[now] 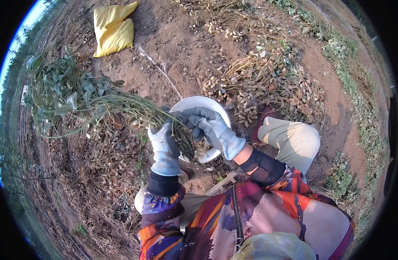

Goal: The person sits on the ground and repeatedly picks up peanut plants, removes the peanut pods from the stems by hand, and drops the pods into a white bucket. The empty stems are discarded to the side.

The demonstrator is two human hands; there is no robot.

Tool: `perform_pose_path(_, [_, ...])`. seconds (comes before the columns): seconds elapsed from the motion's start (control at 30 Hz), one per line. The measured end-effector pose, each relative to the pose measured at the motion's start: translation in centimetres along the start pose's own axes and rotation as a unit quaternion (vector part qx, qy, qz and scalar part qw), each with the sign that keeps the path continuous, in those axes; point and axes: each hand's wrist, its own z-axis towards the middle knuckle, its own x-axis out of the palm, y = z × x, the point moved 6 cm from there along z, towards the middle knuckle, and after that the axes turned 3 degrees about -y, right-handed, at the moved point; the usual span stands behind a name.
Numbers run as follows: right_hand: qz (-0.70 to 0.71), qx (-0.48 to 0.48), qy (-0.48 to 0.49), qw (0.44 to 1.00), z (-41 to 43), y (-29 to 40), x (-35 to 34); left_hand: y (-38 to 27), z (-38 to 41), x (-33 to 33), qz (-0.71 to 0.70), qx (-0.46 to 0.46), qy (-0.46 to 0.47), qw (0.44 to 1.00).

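Observation:
In a grey-palmed knit glove, my left hand (165,148) grips a bundle of green peanut plants (134,104) by the stems. Leafy tops stretch away to the left, while the dark roots (187,146) hang over a white bucket (199,101). My right hand (215,128), gloved alike, is above the bucket with its fingers curled beside the root end of the bundle. Whether a pod sits between those fingers is hidden. Hands and roots cover most of the bucket's inside.
Pulled peanut plants (277,81) with pod clusters (246,107) lie right of the bucket, more beyond them. A yellow sack (114,32) rests on the soil ahead. Dry leaf litter (101,169) covers the ground at left. My bent knee (303,136) is at right, near a wooden piece (223,183).

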Motion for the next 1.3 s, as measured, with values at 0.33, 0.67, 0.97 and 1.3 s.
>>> perform_pose_path(0.33, [0.053,0.081,-0.083,0.992,1.4,-2.0,-3.5,-1.9,-2.3,2.2,-0.145,-0.094,0.125,0.977])
perform_pose_path(0.67, [-0.044,0.007,0.175,0.983,-1.4,-0.3,2.2,-0.5,0.5,0.3,0.005,-0.003,0.056,0.998])
perform_pose_path(0.97, [0.154,-0.246,-0.039,0.956,-4.2,12.5,-9.7,-0.8,0.2,4.8,0.295,0.009,0.124,0.947])
perform_pose_path(1.3, [0.016,-0.395,-0.700,0.595,-44.0,15.1,-42.3,8.4,-2.4,3.2,0.481,-0.056,0.275,0.831])
